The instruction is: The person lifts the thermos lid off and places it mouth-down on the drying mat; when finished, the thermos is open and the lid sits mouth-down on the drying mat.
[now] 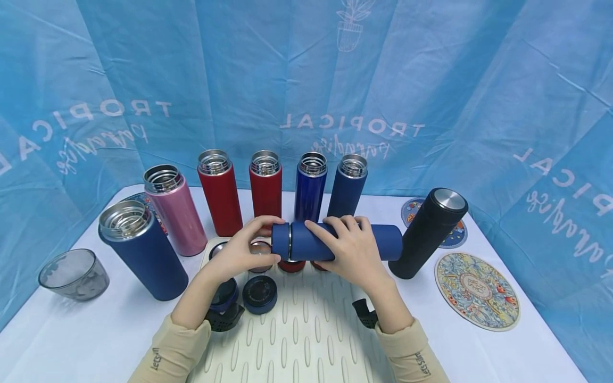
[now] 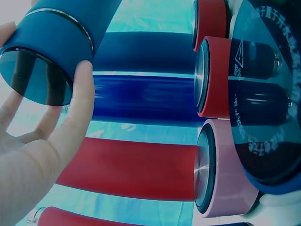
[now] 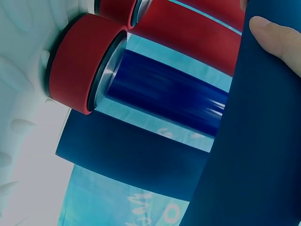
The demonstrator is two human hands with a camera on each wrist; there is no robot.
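A navy blue thermos flask point(image 1: 389, 242) lies sideways in the air over the pale mat, its lid point(image 1: 280, 241) pointing left. My left hand point(image 1: 237, 251) grips that lid, thumb and fingers spread around its rim. In the left wrist view the lid's end is dark and glossy, and a thin silver ring parts it from the body. Round the middle of the flask my right hand point(image 1: 353, 254) is wrapped. Below are loose lids on the mat: a pink lid point(image 2: 230, 167), red lids point(image 3: 87, 63) and a dark blue lid point(image 1: 260, 294).
Lidless flasks stand behind: a pink flask point(image 1: 179, 218), two red flasks point(image 1: 222, 205), a glossy blue flask point(image 1: 308, 191) and a navy flask point(image 1: 346, 189). A wide navy flask point(image 1: 148, 260) and grey glass point(image 1: 76, 276) stand left. Right are a capped black flask point(image 1: 426, 239) and patterned coaster point(image 1: 476, 290).
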